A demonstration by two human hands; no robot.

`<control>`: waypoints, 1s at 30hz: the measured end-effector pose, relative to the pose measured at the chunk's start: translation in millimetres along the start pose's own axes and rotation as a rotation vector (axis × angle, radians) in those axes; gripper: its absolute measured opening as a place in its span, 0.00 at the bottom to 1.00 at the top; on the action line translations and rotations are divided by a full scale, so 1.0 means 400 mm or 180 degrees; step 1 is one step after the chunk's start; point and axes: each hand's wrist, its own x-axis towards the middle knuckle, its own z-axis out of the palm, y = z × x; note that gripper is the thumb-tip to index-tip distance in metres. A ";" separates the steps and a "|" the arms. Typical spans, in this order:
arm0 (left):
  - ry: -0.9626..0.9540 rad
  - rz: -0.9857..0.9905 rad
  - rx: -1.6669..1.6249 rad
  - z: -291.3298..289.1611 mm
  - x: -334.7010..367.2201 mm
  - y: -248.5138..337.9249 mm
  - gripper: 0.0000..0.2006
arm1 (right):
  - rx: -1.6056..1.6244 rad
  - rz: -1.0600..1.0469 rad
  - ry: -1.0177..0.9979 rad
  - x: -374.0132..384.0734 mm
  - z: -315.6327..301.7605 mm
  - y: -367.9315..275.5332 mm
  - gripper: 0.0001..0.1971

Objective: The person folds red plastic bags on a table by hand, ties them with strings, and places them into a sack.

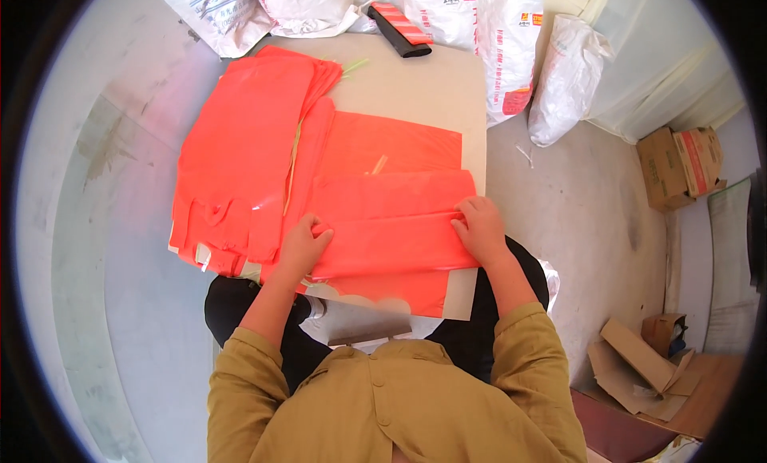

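A red plastic bag point(391, 243) lies folded in long bands across the board in front of me. My left hand point(302, 246) is closed at its left end, thumb and fingers together on the film. At the right end my right hand point(482, 230) pinches the fold's upper edge. More red film point(399, 139) spreads flat beneath and beyond the folded band, with a small yellowish strip point(379, 165) on it. To the left of my hands rises a thick stack of red plastic bags point(236, 135), with a yellow-green strip point(294, 159) running along its side.
The tan board point(443, 83) carries all the red bags. A black-and-red striped roll point(402, 33) lies at its far edge. White printed sacks point(505, 47) stand behind it. Cardboard boxes point(671, 167) sit at the right, and opened cartons point(643, 367) lie at lower right.
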 end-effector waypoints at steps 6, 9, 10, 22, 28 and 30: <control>0.0152 -0.0329 0.0520 -0.008 -0.022 0.083 0.20 | 0.0347 -0.1001 -0.0646 -0.066 -0.002 -0.100 0.19; 0.0415 0.0002 0.1161 -0.019 -0.045 0.087 0.21 | 0.0257 -0.0983 -0.1054 -0.075 0.012 -0.176 0.23; 0.0641 0.0592 0.1407 -0.014 -0.049 0.081 0.21 | 0.0246 -0.0979 -0.1041 -0.073 0.020 -0.191 0.23; -0.0099 0.1797 0.1588 0.087 -0.085 0.077 0.28 | 0.0178 -0.0677 -0.1141 -0.024 0.105 -0.185 0.30; -0.0101 0.1762 0.1549 0.080 -0.087 0.089 0.28 | -0.0093 -0.0165 -0.0892 -0.039 0.086 -0.101 0.30; -0.0090 0.1772 0.1557 0.081 -0.088 0.088 0.28 | -0.0114 -0.0190 -0.0812 -0.042 0.092 -0.099 0.30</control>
